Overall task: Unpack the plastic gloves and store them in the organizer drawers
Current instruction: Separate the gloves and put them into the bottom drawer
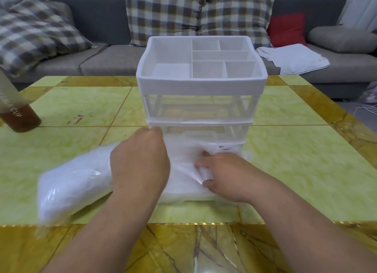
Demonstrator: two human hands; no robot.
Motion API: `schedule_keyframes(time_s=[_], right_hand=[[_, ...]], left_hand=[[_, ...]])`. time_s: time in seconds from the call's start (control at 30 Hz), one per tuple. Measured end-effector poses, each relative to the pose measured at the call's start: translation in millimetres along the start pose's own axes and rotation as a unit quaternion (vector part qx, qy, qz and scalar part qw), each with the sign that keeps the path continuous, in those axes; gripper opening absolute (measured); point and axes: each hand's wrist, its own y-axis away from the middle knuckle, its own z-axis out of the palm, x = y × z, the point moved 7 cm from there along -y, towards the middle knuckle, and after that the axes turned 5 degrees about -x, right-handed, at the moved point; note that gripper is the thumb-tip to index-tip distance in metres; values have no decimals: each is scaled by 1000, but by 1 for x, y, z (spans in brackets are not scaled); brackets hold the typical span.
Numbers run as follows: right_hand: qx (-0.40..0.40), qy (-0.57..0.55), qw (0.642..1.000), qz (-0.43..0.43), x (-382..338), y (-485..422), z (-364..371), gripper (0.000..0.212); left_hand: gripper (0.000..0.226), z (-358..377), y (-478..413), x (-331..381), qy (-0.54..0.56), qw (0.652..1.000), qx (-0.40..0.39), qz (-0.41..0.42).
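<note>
- Pressing into the wad of thin, translucent plastic gloves point(183, 177), the right hand point(222, 174) pinches a fold of the film between curled fingers point(201, 163) and thumb. This is probably to tuck the slippery sheets down below the rim.
- The gloves lie in the clear bottom drawer point(204, 197), which stands pulled out toward the near edge of the yellow-green marbled tabletop point(306, 160). The gripped fold sits at the right side of the wad, directly under the right fingertips.
- The left hand point(140, 160) hovers back-up over the drawer's left side. Its fingertips are hidden near the frame of the white-topped, clear-drawered plastic organizer point(202, 83), so whether it holds anything cannot be told. It looks placed to steady things.
- A bulging clear plastic bag point(71, 183) of white gloves lies just left of the drawer, within easy reach for another handful.
- A frosted bottle point(18, 117) of brown liquid stands well apart at the tabletop's left edge.
</note>
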Motion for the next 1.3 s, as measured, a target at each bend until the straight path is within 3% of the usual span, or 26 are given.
schedule_keyframes(time_s=[0.07, 0.1, 0.17, 0.23, 0.33, 0.43, 0.5, 0.57, 0.8, 0.93, 1.03, 1.13, 1.23, 1.3], right_hand=[[-10, 2, 1000, -5, -1, -2, 0, 33], [-13, 3, 1000, -10, -2, -2, 0, 33], [-11, 4, 1000, -17, -3, -3, 0, 36], [0, 7, 1000, -28, -6, -4, -2, 37], [3, -6, 1000, -26, -6, -3, -2, 47], [18, -16, 1000, -8, -3, 0, -6, 28], [16, 7, 1000, 12, -6, 8, -13, 14], [26, 15, 999, 29, -14, 18, -22, 14], [-5, 22, 994, 103, -9, 9, -5, 50], [12, -67, 988, 136, 4, -1, -4, 41], [1, -77, 987, 138, 5, 4, -9, 38], [0, -33, 995, 100, -8, 22, -31, 11], [14, -7, 997, 81, -12, 29, -37, 28], [21, -26, 996, 82, -10, 25, -28, 9]], left_hand=[[18, -20, 6, 20, 44, 994, 75, 68], [20, -20, 10, 34, 58, 988, 68, 125], [25, 9, 18, 55, 52, 976, -36, 207], [25, 48, 19, 51, 39, 969, -145, 195], [27, 73, 14, 39, 57, 958, -227, 164], [45, 78, 11, 37, 76, 949, -267, 150], [56, 81, 10, 41, 70, 943, -279, 165], [60, 85, 9, 45, 60, 937, -291, 182], [86, 108, 5, 45, 7, 919, -346, 187], [84, 108, 5, 45, 14, 920, -359, 158], [86, 109, 3, 43, 51, 923, -364, 114], [90, 118, 3, 40, 76, 924, -362, 93], [95, 123, 2, 40, 79, 926, -359, 85], [93, 120, 2, 39, 95, 923, -363, 81]])
